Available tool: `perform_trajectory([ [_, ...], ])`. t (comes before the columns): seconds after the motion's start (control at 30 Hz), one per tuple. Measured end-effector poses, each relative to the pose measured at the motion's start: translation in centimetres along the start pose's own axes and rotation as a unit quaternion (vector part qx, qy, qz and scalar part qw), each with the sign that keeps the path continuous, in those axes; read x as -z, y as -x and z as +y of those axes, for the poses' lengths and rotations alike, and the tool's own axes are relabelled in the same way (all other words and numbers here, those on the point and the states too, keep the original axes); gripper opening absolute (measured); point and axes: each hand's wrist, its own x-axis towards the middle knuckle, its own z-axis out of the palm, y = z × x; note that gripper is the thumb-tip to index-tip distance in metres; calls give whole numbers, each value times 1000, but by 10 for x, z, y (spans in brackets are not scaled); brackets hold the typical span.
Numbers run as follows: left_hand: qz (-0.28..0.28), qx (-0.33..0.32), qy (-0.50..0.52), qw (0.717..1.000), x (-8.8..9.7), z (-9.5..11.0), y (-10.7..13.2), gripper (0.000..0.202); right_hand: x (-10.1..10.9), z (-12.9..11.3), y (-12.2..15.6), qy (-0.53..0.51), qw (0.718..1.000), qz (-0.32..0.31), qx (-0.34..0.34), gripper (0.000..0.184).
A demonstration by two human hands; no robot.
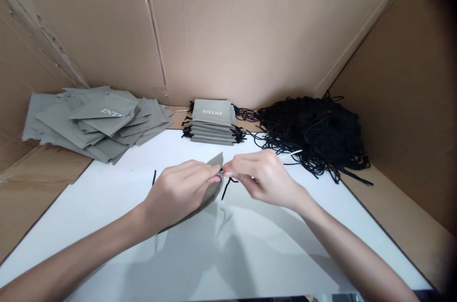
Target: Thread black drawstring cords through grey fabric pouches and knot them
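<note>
My left hand [182, 190] is closed on a grey fabric pouch [214, 190], pinching its edge between thumb and fingertips above the white table. My right hand [266, 173] is closed too, its fingertips meeting the left ones at that edge. A thin white rod [293, 153] sticks out behind the right hand, and a pale tip shows at the pouch edge, in line with it. Black cord [224, 190] hangs from the pouch below the fingertips. Another short black cord end [154, 177] shows left of my left hand. Much of the pouch is hidden by the left hand.
Loose grey pouches [93, 126] lie heaped at the back left. A neat stack of corded pouches [213, 119], printed INTEX, stands at the back middle. Black cords [310, 131] are piled at the back right. Cardboard walls [250, 40] surround the white table [117, 188].
</note>
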Motion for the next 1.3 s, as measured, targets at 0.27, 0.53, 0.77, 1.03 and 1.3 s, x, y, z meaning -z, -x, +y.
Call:
perform_trajectory([
  [0.27,-1,-28,-70,997,13,-15,-5,15,11,-5,-2,55,997,22,-58,24],
  [0.53,-21,42,-15,999,18,-32,-12,12,31,12,1,70,992,-20,-100,25],
  [0.77,-124,179,98,971,2,-27,-12,17,2,15,-9,84,988,-83,-99,24],
  [1.03,-199,250,132,938,-10,-27,-10,18,-11,13,-11,39,982,-130,-131,22],
  [1.3,-198,254,-36,946,-16,-21,-4,10,-21,26,-10,-137,957,-155,-205,29],
])
